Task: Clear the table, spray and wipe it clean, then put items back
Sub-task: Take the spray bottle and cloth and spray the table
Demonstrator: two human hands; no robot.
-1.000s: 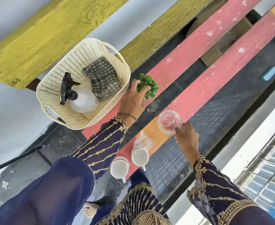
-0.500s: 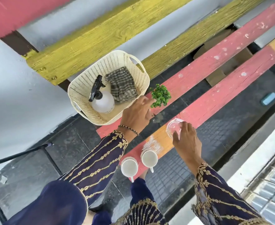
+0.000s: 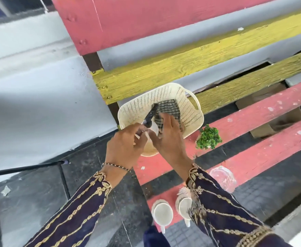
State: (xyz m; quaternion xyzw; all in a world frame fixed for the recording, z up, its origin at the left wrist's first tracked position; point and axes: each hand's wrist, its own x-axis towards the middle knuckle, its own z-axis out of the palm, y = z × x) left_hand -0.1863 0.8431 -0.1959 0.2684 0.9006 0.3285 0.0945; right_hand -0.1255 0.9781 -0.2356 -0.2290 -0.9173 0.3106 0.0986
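A cream plastic basket (image 3: 192, 111) stands on the pink slatted table (image 3: 256, 113). In it are a white spray bottle (image 3: 154, 129) with a black trigger and a checked cloth (image 3: 169, 106). My left hand (image 3: 126, 145) is closed around the bottle's neck, just under the trigger. My right hand (image 3: 169, 139) lies on the cloth with its fingers spread, and a grip does not show. A small green plant (image 3: 208, 137) sits to the right of the basket. A clear glass bowl (image 3: 222, 177) and two white cups (image 3: 162, 212) (image 3: 184, 205) rest on the near slats.
Wide gaps between the slats show dark paving below. Yellow planks (image 3: 181, 68) and a pink board (image 3: 146, 20) run behind the basket. A cardboard box (image 3: 274, 122) lies under the table at the right. A black rod (image 3: 28, 168) crosses the floor at the left.
My left hand has let go of the plant and taken the spray bottle. My right hand has left the glass bowl and reached onto the cloth in the basket. The view has tilted upward.
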